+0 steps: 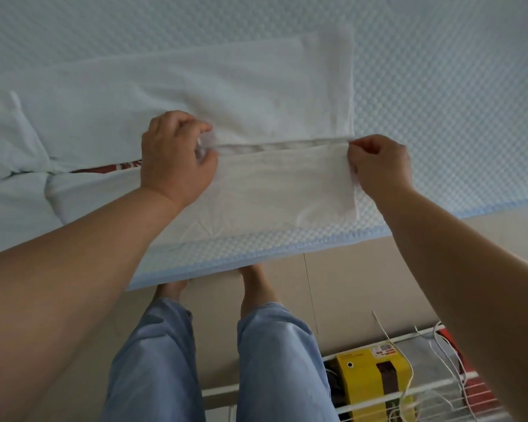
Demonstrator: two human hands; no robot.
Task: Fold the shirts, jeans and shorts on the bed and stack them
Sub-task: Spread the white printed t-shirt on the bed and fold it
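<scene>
White shirt [195, 95] spread on bed [439, 71], near flap folded inward; edge pinched by left hand [177, 153] and right hand [378, 162]. Folding judged early; no stack, jeans or shorts seen

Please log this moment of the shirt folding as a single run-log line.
step: folding white shirt | left hand: pinching folded edge | right hand: pinching edge corner | surface: bed | stack: none visible
</scene>
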